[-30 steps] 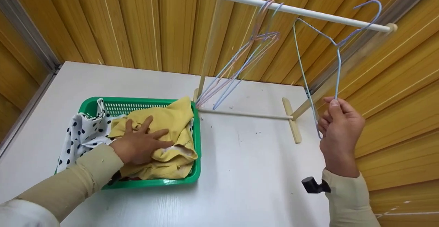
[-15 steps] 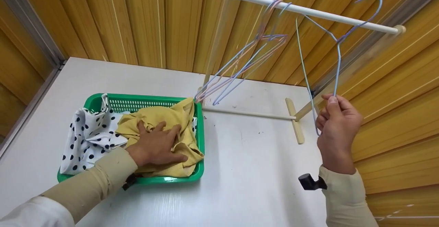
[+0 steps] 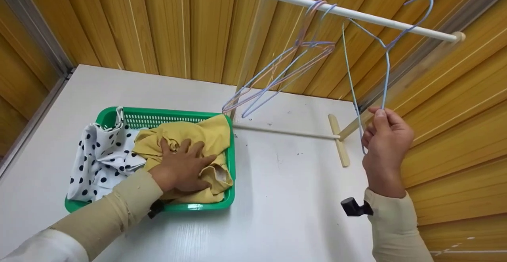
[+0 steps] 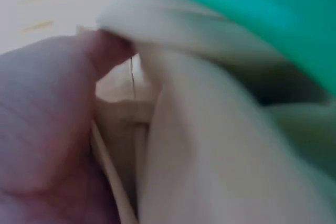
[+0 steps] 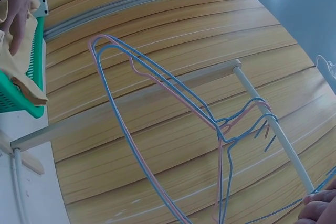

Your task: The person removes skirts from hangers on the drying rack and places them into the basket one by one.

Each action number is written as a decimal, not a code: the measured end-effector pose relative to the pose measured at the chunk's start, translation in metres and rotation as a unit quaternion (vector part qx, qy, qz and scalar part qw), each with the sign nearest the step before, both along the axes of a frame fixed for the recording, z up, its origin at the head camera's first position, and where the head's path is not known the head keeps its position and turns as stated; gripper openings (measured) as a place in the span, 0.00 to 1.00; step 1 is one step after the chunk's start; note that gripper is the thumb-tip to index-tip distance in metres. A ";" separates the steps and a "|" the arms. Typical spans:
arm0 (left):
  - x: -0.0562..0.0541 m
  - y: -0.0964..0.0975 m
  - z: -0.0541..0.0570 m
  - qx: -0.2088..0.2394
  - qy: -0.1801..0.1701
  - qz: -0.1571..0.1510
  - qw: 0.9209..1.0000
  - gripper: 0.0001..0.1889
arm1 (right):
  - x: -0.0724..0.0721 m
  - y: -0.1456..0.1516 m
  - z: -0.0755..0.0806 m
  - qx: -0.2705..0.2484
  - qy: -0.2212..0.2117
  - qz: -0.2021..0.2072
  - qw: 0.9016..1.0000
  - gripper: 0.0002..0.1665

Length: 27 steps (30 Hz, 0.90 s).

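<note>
In the head view my left hand (image 3: 182, 171) lies with spread fingers on a yellow garment (image 3: 216, 129). The garment is heaped in a green basket (image 3: 226, 198), beside a white cloth with black dots (image 3: 89, 159). Pale fabric (image 4: 199, 145) fills the left wrist view close to the thumb. My right hand (image 3: 386, 147) pinches a blue wire hanger (image 3: 385, 80) by its side, thumb on top. The hanger stands upright, its hook pointing up and overlapping the white rod (image 3: 368, 15) in this view.
Several blue and pink hangers (image 3: 273, 74) hang together on the left half of the rod. The rack's wooden foot (image 3: 338, 139) and lower bar (image 3: 285, 131) stand on the white table (image 3: 285, 214). Wood-patterned walls (image 3: 158, 28) close in behind and at the right.
My left hand has shifted a little right on the yellow garment, which is bunched differently at its lower right corner. My right hand and the hanger have drifted slightly left.
</note>
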<state>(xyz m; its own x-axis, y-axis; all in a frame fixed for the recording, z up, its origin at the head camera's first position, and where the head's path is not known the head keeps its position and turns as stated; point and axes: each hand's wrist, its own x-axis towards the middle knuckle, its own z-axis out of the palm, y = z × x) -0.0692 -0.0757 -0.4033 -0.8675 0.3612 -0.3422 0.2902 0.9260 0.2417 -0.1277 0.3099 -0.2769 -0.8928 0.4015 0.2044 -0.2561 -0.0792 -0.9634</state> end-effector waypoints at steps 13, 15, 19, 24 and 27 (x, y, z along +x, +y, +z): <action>0.024 -0.050 0.058 0.171 0.072 0.083 0.979 0.37 | -0.015 0.009 0.002 0.029 -0.096 -0.037 0.994 0.13; 0.023 -0.058 0.064 0.176 0.095 0.100 0.975 0.35 | -0.019 0.010 -0.002 0.031 -0.111 -0.037 0.993 0.13; 0.023 -0.072 0.072 0.182 0.131 0.130 0.966 0.30 | -0.022 0.006 -0.015 0.044 -0.130 -0.013 0.991 0.13; 0.022 -0.078 0.076 0.207 0.158 0.147 0.954 0.28 | -0.019 -0.006 -0.026 0.069 -0.112 0.023 0.991 0.13; 0.023 -0.079 0.077 0.216 0.160 0.148 0.952 0.29 | -0.018 -0.011 -0.028 0.072 -0.098 0.042 0.992 0.13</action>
<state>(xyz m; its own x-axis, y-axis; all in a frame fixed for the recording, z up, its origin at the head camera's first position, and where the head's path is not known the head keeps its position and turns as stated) -0.0461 -0.1544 -0.3266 -0.9879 0.1312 0.0823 0.1547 0.8129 0.5614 -0.1459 0.2994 -0.3047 -0.9500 0.3034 0.0730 -0.0605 0.0503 -0.9969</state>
